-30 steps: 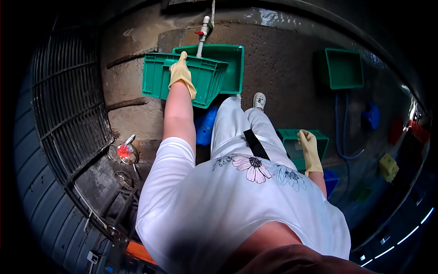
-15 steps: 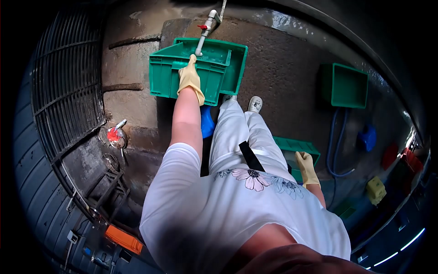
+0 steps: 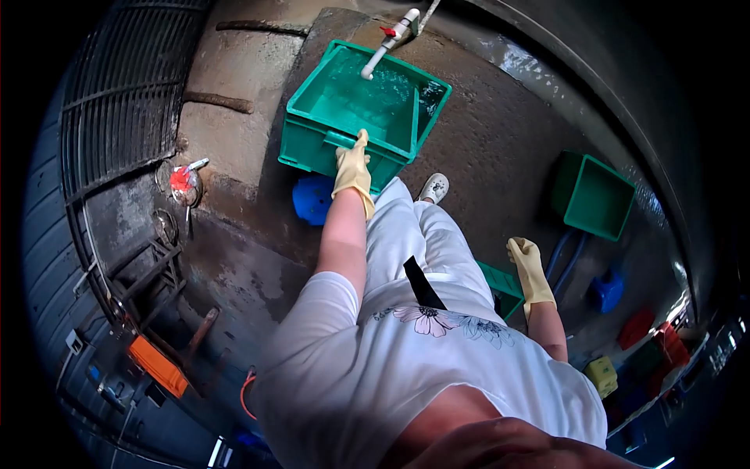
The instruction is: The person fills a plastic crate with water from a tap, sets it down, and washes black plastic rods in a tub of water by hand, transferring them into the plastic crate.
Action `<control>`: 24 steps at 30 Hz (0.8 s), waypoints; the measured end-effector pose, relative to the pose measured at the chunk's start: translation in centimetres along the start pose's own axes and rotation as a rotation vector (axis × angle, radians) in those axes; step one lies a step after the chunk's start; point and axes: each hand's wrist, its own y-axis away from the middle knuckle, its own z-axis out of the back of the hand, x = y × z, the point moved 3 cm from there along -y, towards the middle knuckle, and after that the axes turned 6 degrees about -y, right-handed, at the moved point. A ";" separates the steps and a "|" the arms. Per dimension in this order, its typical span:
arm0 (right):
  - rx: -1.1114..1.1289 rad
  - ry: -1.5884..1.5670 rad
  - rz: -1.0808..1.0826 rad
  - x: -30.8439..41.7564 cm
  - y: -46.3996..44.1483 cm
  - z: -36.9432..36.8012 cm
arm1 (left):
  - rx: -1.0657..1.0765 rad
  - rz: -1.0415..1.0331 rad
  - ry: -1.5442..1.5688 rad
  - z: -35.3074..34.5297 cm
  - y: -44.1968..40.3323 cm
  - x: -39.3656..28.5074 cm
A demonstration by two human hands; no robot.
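Observation:
My left hand, in a pale yellow rubber glove, is closed on the near rim of a green plastic crate, with its thumb along the edge. This crate sits inside or over a second green crate, whose right end shows past it; how far they nest I cannot tell. Clear water moves inside. Over the crates hangs a white pipe tap with a red handle. My right hand, gloved alike, is held out at my right side with its fingers curled and nothing visible in them.
A blue plastic stool stands near the crates on the wet floor. To the right are another green crate, a blue hose and a blue object. A dark metal grille lies at the left.
My view has turned and shifted. The held crate has tilted, so its inside and water now show more. My left hand still grips its rim; my right hand has risen slightly.

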 end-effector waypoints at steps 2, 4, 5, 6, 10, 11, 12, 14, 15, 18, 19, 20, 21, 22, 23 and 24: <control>0.034 0.051 -0.004 0.3 -0.9 -0.2 | -0.059 -0.008 0.015 0.6 -0.8 2.5; 0.085 0.108 0.000 0.8 -1.4 -0.6 | -0.053 -0.026 0.012 1.4 -2.1 3.3; 0.090 0.122 -0.001 1.0 -1.3 -0.8 | -0.078 -0.034 0.035 1.9 -2.6 3.9; 0.113 0.128 0.006 1.5 -1.1 -1.3 | -0.106 -0.043 0.059 2.5 -2.5 3.8; 0.172 0.132 -0.001 1.7 -1.3 -3.2 | -0.096 0.063 0.182 4.0 -3.8 5.4; 0.187 0.130 0.008 1.5 -1.6 -3.8 | -0.094 0.052 0.094 4.1 -4.2 5.8; 0.187 0.136 0.012 1.6 -1.7 -4.4 | -0.050 0.079 0.064 4.6 -3.5 5.0; 0.212 0.206 0.032 1.7 -1.8 -6.1 | -0.017 0.104 0.028 5.1 -4.0 5.3; 0.214 0.219 0.033 1.9 -1.7 -6.8 | -0.033 0.122 -0.037 5.8 -2.3 4.0; 0.256 0.226 0.060 2.6 -1.3 -10.1 | 0.030 0.067 0.051 6.5 -2.6 4.6; 0.249 0.213 0.094 2.6 -1.4 -11.3 | 0.045 0.058 0.060 6.8 -2.8 4.6; 0.238 0.199 0.127 2.6 -1.4 -12.2 | 0.047 0.054 0.071 6.9 -3.5 5.1; 0.295 0.223 0.085 3.0 -1.1 -13.1 | 0.047 -0.004 0.150 7.0 -4.0 5.5; 0.295 0.234 0.093 3.7 -0.3 -14.1 | 0.047 -0.063 0.229 7.1 -4.5 5.8; 0.316 0.253 0.105 3.7 0.0 -14.9 | 0.053 -0.066 0.238 7.4 -5.1 6.4; 0.338 0.272 0.115 3.7 0.2 -15.7 | 0.101 -0.068 0.197 8.3 -4.6 6.5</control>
